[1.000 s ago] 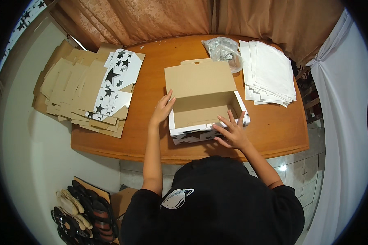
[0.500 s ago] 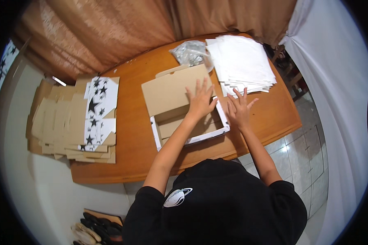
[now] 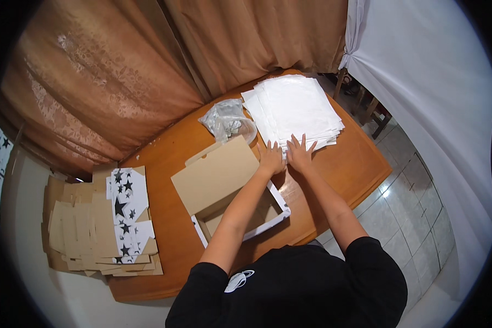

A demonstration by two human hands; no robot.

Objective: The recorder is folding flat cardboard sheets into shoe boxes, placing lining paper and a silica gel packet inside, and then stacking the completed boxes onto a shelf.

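Note:
Both hands are at the near edge of a stack of white paper sheets. My left hand has its fingers spread and rests at the stack's near left corner. Close beside it, my right hand also has its fingers apart, with fingertips on the near edge of the sheets. Neither hand grips anything that I can see. Below my left forearm stands a cardboard box, brown inside and white outside, its lid raised and leaning back. My left forearm hides part of the box's inside.
A clear plastic bag with something in it lies behind the box, next to a round translucent item. Flattened cardboard boxes, some white with black stars, are piled at the table's left. The wooden table has a curved edge; brown curtains hang behind it.
My left hand has left the box lid and moved right to the paper stack. My right hand has moved to the sheets' near edge. The whole view has shifted and turned.

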